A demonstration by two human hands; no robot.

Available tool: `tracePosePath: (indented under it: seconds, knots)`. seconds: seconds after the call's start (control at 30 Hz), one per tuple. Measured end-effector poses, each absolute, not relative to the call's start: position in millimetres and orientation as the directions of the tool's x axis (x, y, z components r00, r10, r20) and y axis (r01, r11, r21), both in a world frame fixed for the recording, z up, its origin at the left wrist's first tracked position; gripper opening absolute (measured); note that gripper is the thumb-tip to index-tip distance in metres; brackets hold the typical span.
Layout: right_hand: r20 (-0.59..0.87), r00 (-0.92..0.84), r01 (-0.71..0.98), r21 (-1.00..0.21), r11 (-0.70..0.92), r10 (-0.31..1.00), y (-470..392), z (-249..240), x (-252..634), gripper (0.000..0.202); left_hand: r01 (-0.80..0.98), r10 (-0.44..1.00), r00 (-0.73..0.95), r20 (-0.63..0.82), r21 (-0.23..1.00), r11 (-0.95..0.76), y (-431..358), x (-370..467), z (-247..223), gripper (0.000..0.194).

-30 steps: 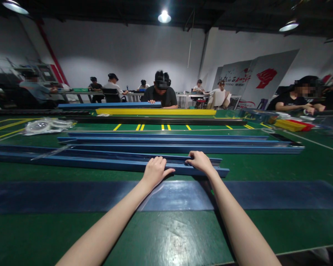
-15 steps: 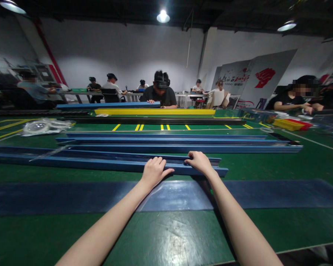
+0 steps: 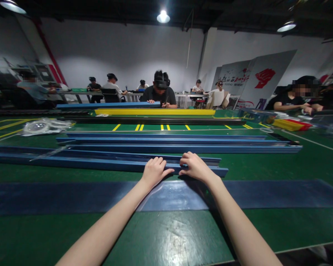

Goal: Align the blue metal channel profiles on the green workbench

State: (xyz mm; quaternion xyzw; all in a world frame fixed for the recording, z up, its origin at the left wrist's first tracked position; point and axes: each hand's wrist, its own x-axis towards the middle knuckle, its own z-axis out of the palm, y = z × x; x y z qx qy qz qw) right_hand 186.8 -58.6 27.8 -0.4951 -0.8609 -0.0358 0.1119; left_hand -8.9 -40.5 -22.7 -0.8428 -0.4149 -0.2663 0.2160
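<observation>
A long blue U-shaped channel (image 3: 100, 163) lies across the table in front of me, its right end just past my hands. My left hand (image 3: 154, 170) is closed over its near wall, with the fingers hooked over the top and the thumb stretched to the right along the front face. Just to the right, my right hand (image 3: 194, 168) grips the same wall, fingers curled over the top and thumb low on the outer side. Both sets of fingertips are partly hidden inside the channel. Nearer to me, a flat, glossy bluish strip (image 3: 72, 195) lies beneath my forearms.
More blue channels (image 3: 183, 149) lie just beyond on the green table (image 3: 166, 232). Farther back are a black rail (image 3: 155, 120), a yellow channel (image 3: 155, 111) and a bagged coil (image 3: 41, 126) at left. A person (image 3: 161, 90) works across the table with another blue piece.
My right hand has shifted slightly left along the channel, and its thumb has come down onto the near wall's outer face. My left hand and the channel have stayed in place.
</observation>
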Motion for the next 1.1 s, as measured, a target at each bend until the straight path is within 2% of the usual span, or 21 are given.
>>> tracePosePath:
  seconds: [0.13, 0.4, 0.53, 0.9, 1.1]
  knots:
    - [0.167, -0.475, 0.872, -0.039, 0.487, 0.864, -59.3, 26.4, 184.8, 0.012, 0.793, 0.559, 0.539, 0.630, -0.157, -0.588, -39.5, -9.8, -23.0, 0.040]
    - [0.113, -0.442, 0.890, -0.070, 0.451, 0.890, -60.5, 33.9, 190.7, 0.012, 0.750, 0.513, 0.574, 0.639, -0.157, -0.643, -39.2, -10.9, -22.2, 0.032]
    - [0.092, -0.396, 0.912, -0.072, 0.403, 0.914, -62.1, 36.6, 203.8, 0.011, 0.729, 0.473, 0.598, 0.647, -0.194, -0.656, -40.4, -10.4, -20.0, 0.028]
    - [0.058, -0.205, 0.977, -0.054, 0.208, 0.977, -62.3, 34.2, 246.6, 0.011, 0.821, 0.594, 0.529, 0.606, -0.187, -0.540, -40.5, -9.8, -19.7, 0.034]
    - [0.082, -0.178, 0.983, 0.045, 0.175, 0.981, -63.2, 31.8, 240.2, 0.016, 0.838, 0.621, 0.508, 0.597, -0.176, -0.516, -40.9, -9.0, -20.5, 0.031]
